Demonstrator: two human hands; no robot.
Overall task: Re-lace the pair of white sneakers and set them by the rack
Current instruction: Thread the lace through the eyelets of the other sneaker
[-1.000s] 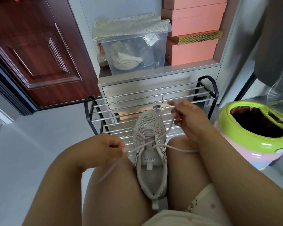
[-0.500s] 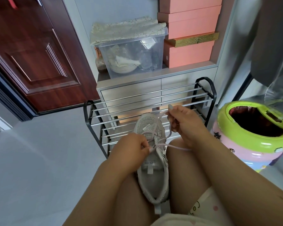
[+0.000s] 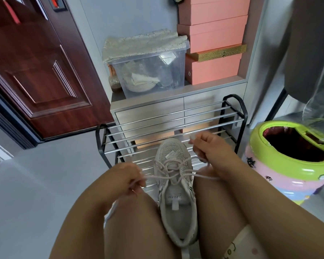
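Observation:
One white sneaker (image 3: 176, 206) is wedged between my knees, toe pointing away toward the shoe rack (image 3: 168, 128). Its pale lace (image 3: 173, 171) crosses loosely through the upper eyelets. My left hand (image 3: 128, 179) sits left of the shoe and pinches one lace end, pulled out sideways. My right hand (image 3: 207, 149) is by the toe on the right, pinching the other lace end, which loops back down across my right knee. No second sneaker is in view.
The black-framed rack with metal bars stands against a grey drawer cabinet (image 3: 157, 113). On the cabinet are a clear storage bin (image 3: 153, 70) and stacked pink boxes (image 3: 213, 43). A green-rimmed bin (image 3: 292, 157) stands at right, a dark red door (image 3: 36, 68) at left.
My left hand went in to the eyelets, then drew its lace end back out to the left. My right hand stayed near the toe, holding its end.

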